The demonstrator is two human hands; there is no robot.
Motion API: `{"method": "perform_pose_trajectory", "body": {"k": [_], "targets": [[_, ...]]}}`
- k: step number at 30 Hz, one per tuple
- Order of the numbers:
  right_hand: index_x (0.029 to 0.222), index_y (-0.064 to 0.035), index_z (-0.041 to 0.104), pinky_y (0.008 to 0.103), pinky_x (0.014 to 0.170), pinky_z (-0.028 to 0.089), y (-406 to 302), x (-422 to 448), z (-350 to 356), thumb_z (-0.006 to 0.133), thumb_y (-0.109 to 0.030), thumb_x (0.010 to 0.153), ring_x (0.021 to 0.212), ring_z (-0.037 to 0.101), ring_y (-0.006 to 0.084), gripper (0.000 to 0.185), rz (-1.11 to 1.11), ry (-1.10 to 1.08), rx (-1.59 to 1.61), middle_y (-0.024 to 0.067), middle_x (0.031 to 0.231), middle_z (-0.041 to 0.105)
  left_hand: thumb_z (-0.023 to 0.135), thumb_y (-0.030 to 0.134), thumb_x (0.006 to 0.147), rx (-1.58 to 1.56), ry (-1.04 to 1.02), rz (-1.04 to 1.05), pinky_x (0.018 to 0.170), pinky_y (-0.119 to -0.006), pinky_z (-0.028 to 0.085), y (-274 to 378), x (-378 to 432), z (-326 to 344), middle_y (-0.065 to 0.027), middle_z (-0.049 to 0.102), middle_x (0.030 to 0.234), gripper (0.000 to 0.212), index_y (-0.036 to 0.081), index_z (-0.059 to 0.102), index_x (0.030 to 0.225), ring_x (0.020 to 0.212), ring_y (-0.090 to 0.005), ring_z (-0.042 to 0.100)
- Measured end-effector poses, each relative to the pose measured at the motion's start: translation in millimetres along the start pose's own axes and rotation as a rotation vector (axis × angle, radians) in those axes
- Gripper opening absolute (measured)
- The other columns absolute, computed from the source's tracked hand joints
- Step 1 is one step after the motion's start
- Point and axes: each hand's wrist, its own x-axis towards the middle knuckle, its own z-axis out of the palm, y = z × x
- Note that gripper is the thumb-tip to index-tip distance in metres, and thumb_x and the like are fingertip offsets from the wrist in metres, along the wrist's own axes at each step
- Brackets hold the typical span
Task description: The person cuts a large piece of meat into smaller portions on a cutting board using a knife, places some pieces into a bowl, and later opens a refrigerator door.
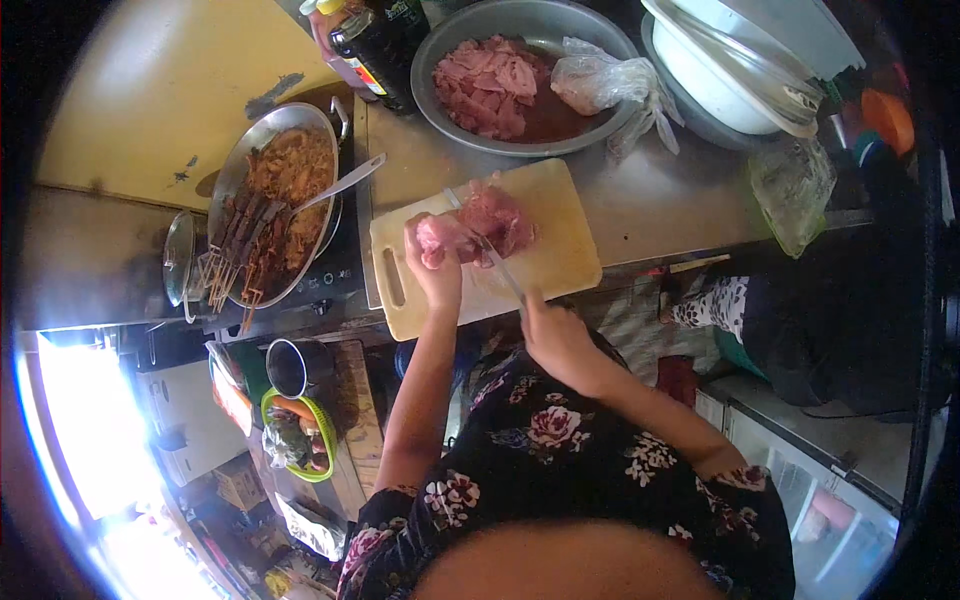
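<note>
My left hand (436, 271) grips a pale pink piece of raw meat (436, 238) above the left part of a yellowed plastic cutting board (566, 232). In my right hand (551, 334) is a kitchen knife (504, 270), its blade slanting up and left against the meat. A larger, redder chunk of raw meat (499, 217) lies on the board just beyond the blade. Whether the two pieces are joined is hidden by the knife and fingers. Behind the board, a grey metal basin (525, 146) holds sliced raw meat (487, 86) and a knotted plastic bag (600, 82).
Left of the board, a large pan (225, 172) of cooked food with several skewers (251, 229) and a metal spoon (341, 184) sits on the stove. Bottles (371, 56) stand behind it. White bowls (705, 75) and a plastic bag (793, 187) occupy the counter's right side.
</note>
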Motion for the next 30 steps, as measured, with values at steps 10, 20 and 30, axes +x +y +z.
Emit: {"method": "perform_pose_trajectory", "body": {"k": [10,20,30], "targets": [[0.100,0.0026,0.035,0.0494,0.061,0.044,-12.1,84.6,9.0,0.040,-0.015,0.079,0.066,0.056,0.0414,0.027,-0.096,0.246,0.100,0.0264,0.071,0.056,0.054,0.001,0.065,0.133,-0.120,0.266,0.073,-0.031,0.041,23.4,-9.5,6.5,-0.0112,0.054,0.085,0.026,0.002,0.052,0.091,0.079,-0.0244,0.052],[0.097,0.0028,0.035,0.0486,0.051,0.044,-2.6,-11.2,10.9,0.042,-0.015,0.082,0.055,0.054,0.0399,0.024,0.002,0.066,0.004,0.0228,0.057,0.053,0.047,-0.004,0.067,-0.104,0.031,-0.113,0.074,-0.027,0.039,17.2,-4.7,4.9,-0.0073,0.050,0.084,0.028,0.002,0.046,0.095,0.079,-0.0162,0.048],[0.098,0.0023,0.038,0.0449,0.064,0.047,-28.2,98.8,14.4,0.042,-0.014,0.078,0.070,0.058,0.0385,0.026,0.002,0.234,0.018,0.0254,0.074,0.057,0.052,-0.002,0.071,-0.086,-0.107,0.039,0.073,-0.025,0.040,1.9,-0.5,1.9,-0.0054,0.052,0.084,0.025,0.003,0.047,0.094,0.078,-0.0140,0.049]]}}
